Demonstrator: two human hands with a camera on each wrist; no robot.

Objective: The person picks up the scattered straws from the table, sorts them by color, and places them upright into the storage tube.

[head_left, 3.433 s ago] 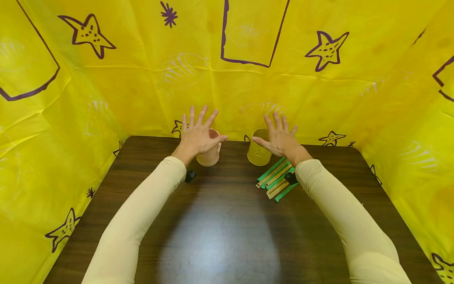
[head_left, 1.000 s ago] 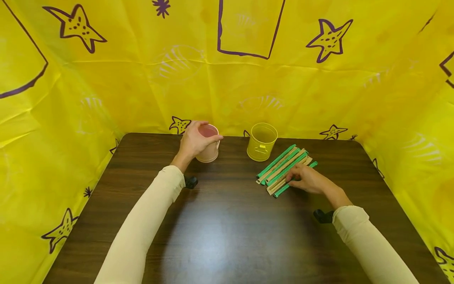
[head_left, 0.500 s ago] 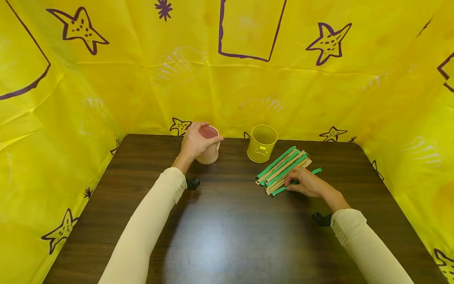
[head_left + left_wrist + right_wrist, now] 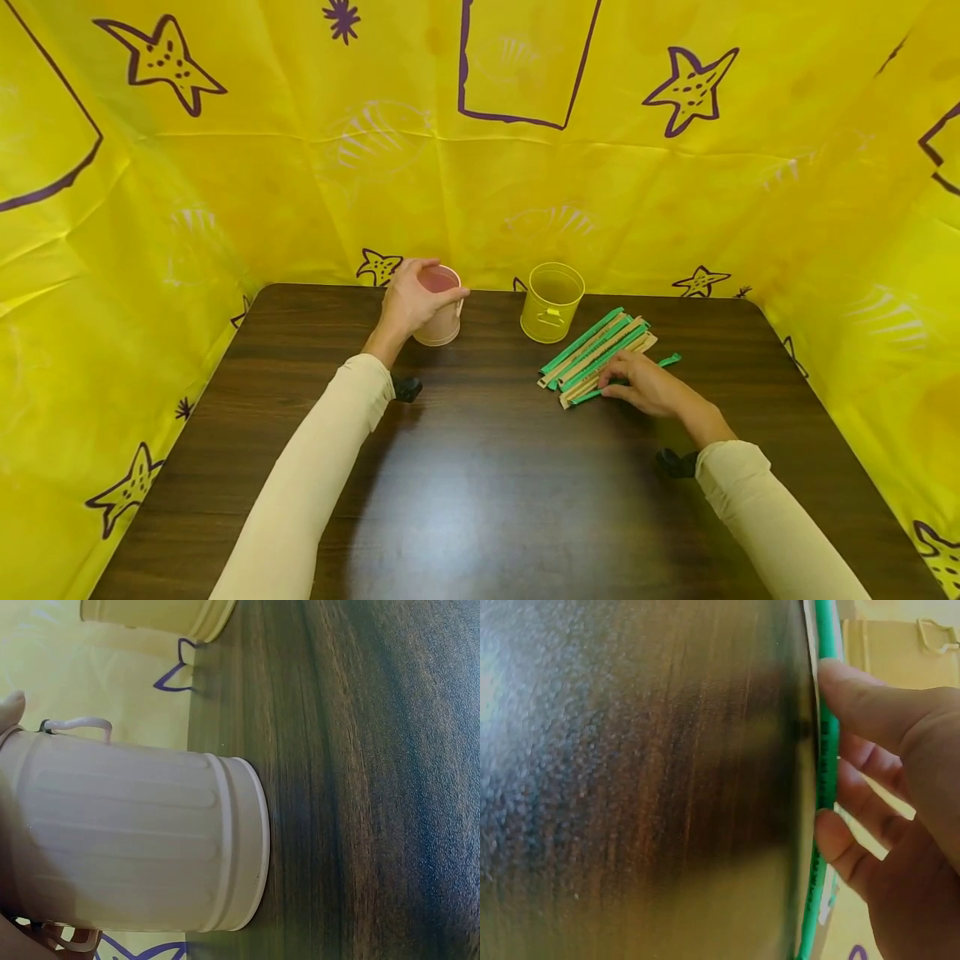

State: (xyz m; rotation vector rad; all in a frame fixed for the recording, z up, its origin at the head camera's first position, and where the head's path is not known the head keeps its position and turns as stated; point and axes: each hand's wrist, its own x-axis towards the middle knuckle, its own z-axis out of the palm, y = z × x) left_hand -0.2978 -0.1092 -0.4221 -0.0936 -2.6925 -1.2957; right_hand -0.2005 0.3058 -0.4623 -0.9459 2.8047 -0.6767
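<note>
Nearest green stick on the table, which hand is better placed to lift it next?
Probably the right hand: its fingertips are on the nearest green stick, beside the other sticks, while the left hand is farther away, holding the pink bucket.

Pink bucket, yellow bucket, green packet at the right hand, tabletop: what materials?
Pink bucket: probably painted metal, satin; raised ribs, beaded base.
Yellow bucket: likely the same, soft sheen; similar rim and handle.
Green packet: paper or plastic film, can't tell; smooth, printed.
Tabletop: wood-look, maybe laminate; grain, glossy glare.
</note>
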